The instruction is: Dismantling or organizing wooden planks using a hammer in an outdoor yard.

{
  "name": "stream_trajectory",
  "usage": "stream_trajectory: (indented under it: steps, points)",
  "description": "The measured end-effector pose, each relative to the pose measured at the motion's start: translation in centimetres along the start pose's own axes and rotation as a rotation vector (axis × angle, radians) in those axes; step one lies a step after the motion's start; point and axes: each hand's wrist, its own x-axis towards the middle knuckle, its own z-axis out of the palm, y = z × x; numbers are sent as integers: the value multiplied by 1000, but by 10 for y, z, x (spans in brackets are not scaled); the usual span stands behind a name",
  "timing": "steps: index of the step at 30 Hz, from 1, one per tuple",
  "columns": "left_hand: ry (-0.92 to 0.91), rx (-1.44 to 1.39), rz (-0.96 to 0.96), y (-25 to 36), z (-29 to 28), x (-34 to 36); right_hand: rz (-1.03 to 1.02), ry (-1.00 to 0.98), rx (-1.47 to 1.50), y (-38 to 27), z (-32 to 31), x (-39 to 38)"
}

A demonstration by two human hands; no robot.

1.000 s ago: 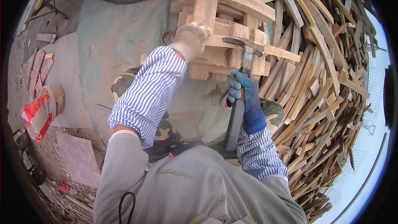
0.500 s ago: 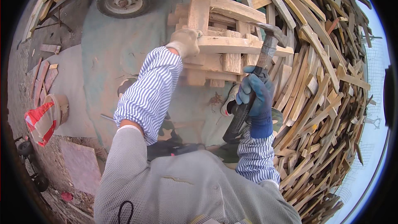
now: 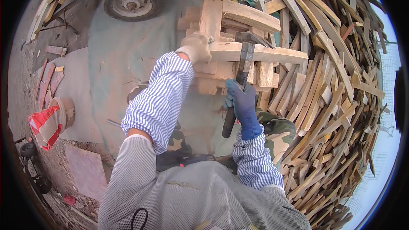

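My left hand [image 3: 196, 47], in a pale work glove, is closed around the left end of a long wooden board [image 3: 285, 54]. That board lies across a stack of short timber blocks [image 3: 209, 19]. A claw hammer [image 3: 246, 57] with a dark handle is gripped in my right hand [image 3: 241, 99], which wears a blue glove. Its metal head is above the board's middle and hides part of it; whether it touches the wood I cannot tell. The fingertips of my left hand are partly hidden behind the board.
A huge heap of loose wooden boards [image 3: 324, 115] fills the right side. At the upper left lies a wheel [image 3: 132, 6] by a greenish sheet [image 3: 115, 59]. A bucket [image 3: 67, 113] with a red and white bag [image 3: 44, 127] stands at the left.
My right hand has swung the hammer left, bringing its head from the board's right part to over its middle. My left hand keeps its hold. The whole view has shifted slightly.
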Motion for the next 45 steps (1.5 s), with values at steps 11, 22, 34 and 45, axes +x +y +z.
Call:
stream_trajectory:
  steps: [11,22,34,45]
  points:
    - [100,-69,10,-8,-4,4,-14,-57,-47,20,-1,42]
    - [12,-34,6,11,-2,-11,111,-91,-111,19,-8,59]
    - [444,48,120,-34,8,-34,6,66,-86,13,-78,-32]
    - [240,-579,-223,-84,47,21,-221,-147,-130,-94,-49,-38]
